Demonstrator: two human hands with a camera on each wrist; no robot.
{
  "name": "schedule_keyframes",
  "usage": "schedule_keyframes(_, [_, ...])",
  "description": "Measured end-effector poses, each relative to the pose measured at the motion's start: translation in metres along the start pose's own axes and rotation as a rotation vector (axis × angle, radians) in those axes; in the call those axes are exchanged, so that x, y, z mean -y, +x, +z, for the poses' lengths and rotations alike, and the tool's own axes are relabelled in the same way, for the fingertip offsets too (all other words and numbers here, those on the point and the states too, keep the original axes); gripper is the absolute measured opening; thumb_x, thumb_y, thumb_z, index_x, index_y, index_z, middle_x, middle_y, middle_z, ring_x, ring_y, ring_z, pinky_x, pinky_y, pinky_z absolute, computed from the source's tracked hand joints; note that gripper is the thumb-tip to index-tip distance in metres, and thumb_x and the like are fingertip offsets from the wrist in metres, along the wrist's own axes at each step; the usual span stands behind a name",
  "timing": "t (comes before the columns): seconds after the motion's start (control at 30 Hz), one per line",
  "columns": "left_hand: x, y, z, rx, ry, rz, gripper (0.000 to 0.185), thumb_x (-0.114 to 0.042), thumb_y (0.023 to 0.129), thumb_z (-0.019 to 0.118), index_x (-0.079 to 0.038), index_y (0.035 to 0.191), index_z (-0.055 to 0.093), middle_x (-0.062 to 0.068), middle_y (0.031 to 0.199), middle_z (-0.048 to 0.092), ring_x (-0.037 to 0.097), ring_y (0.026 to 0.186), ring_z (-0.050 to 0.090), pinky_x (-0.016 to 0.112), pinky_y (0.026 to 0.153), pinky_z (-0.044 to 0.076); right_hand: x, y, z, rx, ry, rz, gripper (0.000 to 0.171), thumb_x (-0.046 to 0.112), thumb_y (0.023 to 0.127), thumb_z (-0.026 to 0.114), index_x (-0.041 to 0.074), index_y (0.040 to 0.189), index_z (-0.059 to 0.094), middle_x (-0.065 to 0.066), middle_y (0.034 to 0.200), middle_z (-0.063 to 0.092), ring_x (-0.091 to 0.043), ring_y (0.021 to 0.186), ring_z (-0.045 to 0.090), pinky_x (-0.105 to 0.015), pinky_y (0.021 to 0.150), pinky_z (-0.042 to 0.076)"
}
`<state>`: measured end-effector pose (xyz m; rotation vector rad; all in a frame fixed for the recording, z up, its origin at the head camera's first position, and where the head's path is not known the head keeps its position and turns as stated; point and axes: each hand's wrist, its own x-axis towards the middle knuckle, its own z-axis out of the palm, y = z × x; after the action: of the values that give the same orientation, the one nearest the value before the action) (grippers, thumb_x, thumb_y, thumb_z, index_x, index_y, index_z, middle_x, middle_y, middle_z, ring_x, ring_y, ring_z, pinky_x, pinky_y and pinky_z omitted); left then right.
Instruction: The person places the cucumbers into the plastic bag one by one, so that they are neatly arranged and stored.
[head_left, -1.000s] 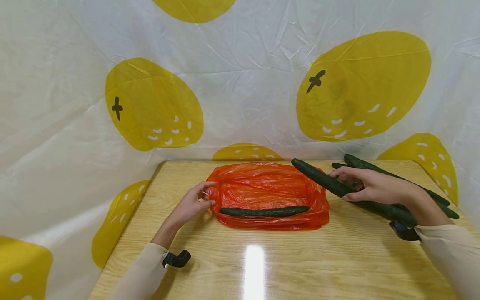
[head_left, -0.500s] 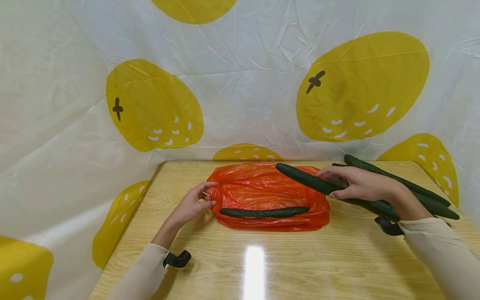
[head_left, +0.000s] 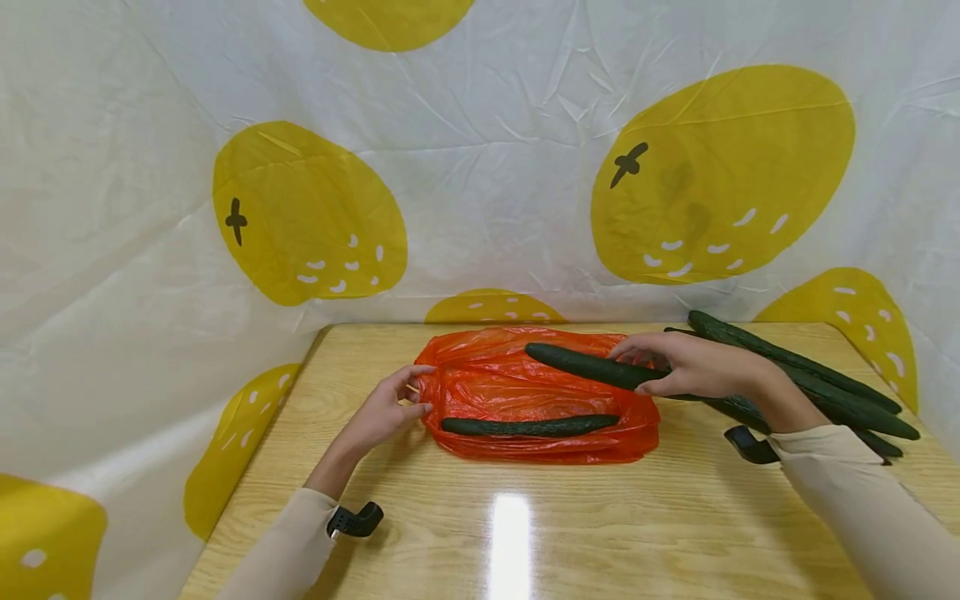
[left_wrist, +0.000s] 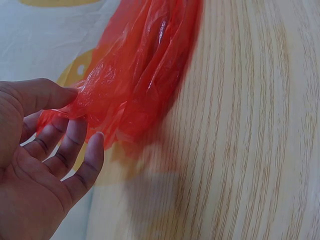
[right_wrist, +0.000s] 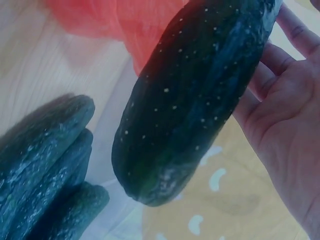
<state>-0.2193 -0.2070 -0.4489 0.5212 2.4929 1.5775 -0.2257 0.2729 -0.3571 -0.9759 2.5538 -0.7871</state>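
A red plastic bag [head_left: 540, 452] lies spread with its mouth wide on the table, and one dark green cucumber [head_left: 528, 427] rests inside near its front edge. At the bag's left end my left hand [head_left: 386, 408] holds the rim; the left wrist view shows thin red film [left_wrist: 135, 75] between thumb and fingers. My right hand [head_left: 705, 367] grips a second cucumber [head_left: 577, 362] around its middle, its far end over the bag's back right part. In the right wrist view the held cucumber's near end [right_wrist: 170, 135] hangs free of the palm.
Several more cucumbers [head_left: 802, 367] lie in a slanting pile at the table's right, partly behind my right forearm. The wooden table [head_left: 420, 525] extends in front of the bag. A white cloth with yellow fruit prints [head_left: 495, 208] hangs behind and at the sides.
My right hand has carried the held cucumber leftward from beside the pile until it overlaps the bag, and the cucumber has levelled somewhat. My left hand stays at the bag's left rim.
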Motion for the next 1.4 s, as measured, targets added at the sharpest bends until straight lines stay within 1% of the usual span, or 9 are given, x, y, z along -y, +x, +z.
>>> schedule_keyframes(0.07, [-0.001,0.0,0.0,0.0,-0.002,-0.001,0.054,0.005,0.089,0.071,-0.007,0.14,0.056,0.016,0.105,0.053,0.028,0.09,0.056,0.025,0.068,0.051,0.002,0.003,0.001,0.008,-0.009,0.0,0.048,0.034,0.096,0.071,0.026,0.14,0.055,0.002,0.134,0.061,-0.023,0.118,0.058,-0.041,0.092,0.051])
schedule_keyframes(0.17, [-0.001,0.0,0.0,0.0,-0.005,-0.003,0.055,0.006,0.088,0.071,-0.007,0.14,0.055,0.015,0.105,0.053,0.027,0.09,0.056,0.025,0.068,0.051,0.004,0.008,0.001,0.023,-0.009,-0.005,0.047,0.035,0.096,0.07,0.027,0.14,0.055,0.002,0.134,0.061,-0.022,0.117,0.058,-0.041,0.091,0.051])
schedule_keyframes(0.43, [-0.002,0.0,-0.001,-0.004,0.009,0.001,0.056,0.007,0.089,0.07,-0.006,0.14,0.055,0.015,0.104,0.053,0.027,0.09,0.055,0.025,0.068,0.05,0.01,0.023,0.004,0.065,-0.004,-0.029,0.047,0.036,0.097,0.069,0.026,0.14,0.053,0.002,0.134,0.059,-0.022,0.116,0.057,-0.049,0.095,0.049])
schedule_keyframes(0.63, [-0.004,0.001,-0.001,0.002,0.001,0.005,0.055,0.006,0.089,0.07,-0.006,0.14,0.055,0.017,0.105,0.053,0.028,0.091,0.055,0.026,0.068,0.05,0.014,0.033,0.005,0.079,-0.014,-0.039,0.046,0.032,0.097,0.07,0.027,0.14,0.054,0.004,0.136,0.059,-0.021,0.116,0.058,-0.048,0.095,0.049])
schedule_keyframes(0.9, [-0.004,0.002,0.0,-0.002,0.003,0.008,0.056,0.007,0.088,0.07,-0.006,0.14,0.055,0.016,0.105,0.053,0.028,0.091,0.056,0.026,0.068,0.051,0.02,0.047,0.011,0.094,-0.011,-0.086,0.045,0.028,0.095,0.072,0.028,0.138,0.056,0.007,0.134,0.059,-0.019,0.117,0.058,-0.049,0.097,0.048])
schedule_keyframes(1.03, [-0.004,0.001,0.0,-0.004,0.004,-0.009,0.057,0.007,0.088,0.07,-0.006,0.141,0.054,0.015,0.106,0.053,0.027,0.09,0.056,0.025,0.068,0.051,0.022,0.054,0.014,0.109,0.005,-0.109,0.046,0.024,0.095,0.073,0.026,0.138,0.056,0.006,0.135,0.059,-0.02,0.117,0.057,-0.052,0.099,0.048])
schedule_keyframes(1.2, [-0.004,0.001,0.0,-0.004,0.001,-0.033,0.057,0.007,0.089,0.069,-0.008,0.142,0.054,0.014,0.106,0.053,0.027,0.091,0.056,0.027,0.067,0.051,0.023,0.062,0.02,0.125,-0.003,-0.132,0.047,0.021,0.094,0.073,0.025,0.138,0.057,0.006,0.133,0.059,-0.019,0.116,0.058,-0.05,0.099,0.048])
schedule_keyframes(1.3, [-0.004,0.001,0.0,-0.001,0.003,-0.028,0.057,0.007,0.089,0.069,-0.008,0.142,0.054,0.014,0.106,0.053,0.028,0.091,0.056,0.027,0.067,0.051,0.022,0.066,0.024,0.134,0.001,-0.155,0.045,0.021,0.095,0.072,0.024,0.137,0.057,0.005,0.132,0.06,-0.02,0.115,0.058,-0.051,0.098,0.048])
schedule_keyframes(1.4, [-0.004,0.002,0.0,0.002,0.004,-0.013,0.057,0.006,0.089,0.07,-0.006,0.142,0.054,0.016,0.106,0.053,0.028,0.09,0.056,0.026,0.066,0.05,0.022,0.07,0.027,0.146,0.014,-0.156,0.046,0.02,0.094,0.072,0.025,0.137,0.057,0.006,0.13,0.06,-0.019,0.115,0.057,-0.052,0.099,0.047])
